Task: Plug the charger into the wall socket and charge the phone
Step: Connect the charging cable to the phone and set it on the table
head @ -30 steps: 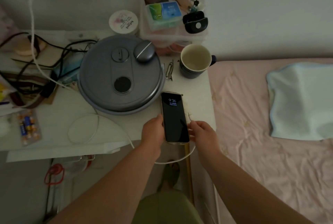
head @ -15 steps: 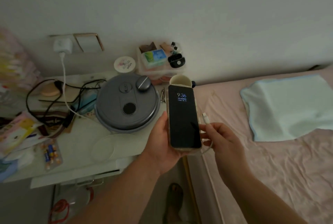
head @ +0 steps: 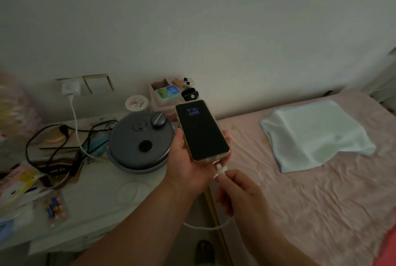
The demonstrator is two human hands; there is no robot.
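My left hand (head: 186, 166) holds the black phone (head: 202, 129) up in the air, screen lit and showing 9:36. My right hand (head: 237, 189) pinches the white cable plug (head: 220, 169) right at the phone's bottom edge; whether the plug is seated I cannot tell. The white cable (head: 74, 120) runs up to a white charger (head: 71, 88) that sits in the wall socket at the left, and a loop of cable hangs below my hands. A switch plate (head: 99, 83) is beside the charger.
A round grey appliance (head: 140, 141) stands on the white table (head: 96, 197), with black cords (head: 53, 143), a battery pack (head: 54, 206), a round tub (head: 137, 103) and a box of small items (head: 169, 92). At the right is a pink bed (head: 310, 201) with a pale towel (head: 317, 135).
The phone was lifted off the table and raised. My right hand moved from beside the phone to below it, bringing the cable plug to the phone's bottom edge. The view tilted upward.
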